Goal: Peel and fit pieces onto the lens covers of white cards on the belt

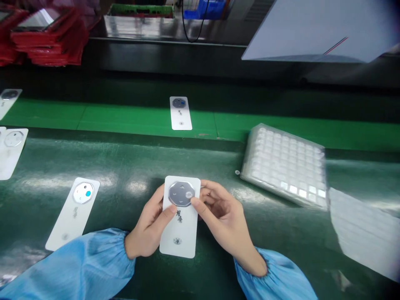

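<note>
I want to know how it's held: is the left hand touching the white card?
Touching. The head view shows the left hand holding the white card by its edge.

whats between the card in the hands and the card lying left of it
In the head view, the person's left hand and a stretch of dark green bench mat lie between the held white card and the other white card.

Lt-blue smock sleeves [78, 262]; elastic cuffs [123, 250], gathered
</note>
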Demonstrator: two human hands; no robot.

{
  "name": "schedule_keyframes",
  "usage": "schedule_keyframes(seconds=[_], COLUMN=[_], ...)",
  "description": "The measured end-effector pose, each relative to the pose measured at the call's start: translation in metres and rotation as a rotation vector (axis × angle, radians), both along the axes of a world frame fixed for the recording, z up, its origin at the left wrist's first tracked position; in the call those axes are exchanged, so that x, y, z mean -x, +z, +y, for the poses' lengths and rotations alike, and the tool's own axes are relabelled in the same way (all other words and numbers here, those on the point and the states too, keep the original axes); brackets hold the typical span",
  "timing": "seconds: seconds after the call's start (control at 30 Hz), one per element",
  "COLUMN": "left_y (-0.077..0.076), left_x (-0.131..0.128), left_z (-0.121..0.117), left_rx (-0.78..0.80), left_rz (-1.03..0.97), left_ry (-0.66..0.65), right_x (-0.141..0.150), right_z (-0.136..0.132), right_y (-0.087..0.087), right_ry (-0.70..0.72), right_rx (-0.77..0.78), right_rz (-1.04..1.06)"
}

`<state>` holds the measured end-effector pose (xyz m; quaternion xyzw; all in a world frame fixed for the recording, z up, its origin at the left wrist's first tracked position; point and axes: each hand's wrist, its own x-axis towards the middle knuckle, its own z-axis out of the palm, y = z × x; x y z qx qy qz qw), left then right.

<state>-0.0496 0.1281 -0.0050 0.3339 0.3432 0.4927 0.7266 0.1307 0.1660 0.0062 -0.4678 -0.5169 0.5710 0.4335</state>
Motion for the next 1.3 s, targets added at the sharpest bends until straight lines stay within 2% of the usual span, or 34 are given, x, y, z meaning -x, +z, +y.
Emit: schedule_keyframes(seconds=[0.1,0.23,0.6,0.93,1.03,1.17,1.3], left_y=[0.001,0.001,0.001,-0.001,0.0,0.001,0.003], left_x=[0.0,0.001,0.001,-0.001,-0.001,-0.001,0.004], left_z=[-0.001,-0.002,-0.004,0.004,0.007,0.011,0.025], left_rx=[-0.005,-0.034,-0.131,0.028,0.056,0.089,0.112], left_rz=[0.001,0.016,0.112,0.028,0.108,0.305,0.419], left_ry=[-0.015,-0.037,-0.055,-0.017,0.037,0.136,0.261], right_x=[-0.001,-0.002,0.0,-0.002,-0.001,0.001,0.003], right_z=[0.002,0.004,-0.001,0.006,0.003,0.0,0.002], right_y=[0.002,0.006,0.006,0.001,-0.001,-0.002,-0.008], right_ry=[0.052,0.038,-0.02,0.064,0.105,0.25,0.252], right_rx=[0.047,0.067,-0.033,0.025,-0.046,-0.196,-0.091], right_rz=[0.03,0.03,-0.055,-0.035,-0.077,-0.147,-0.016])
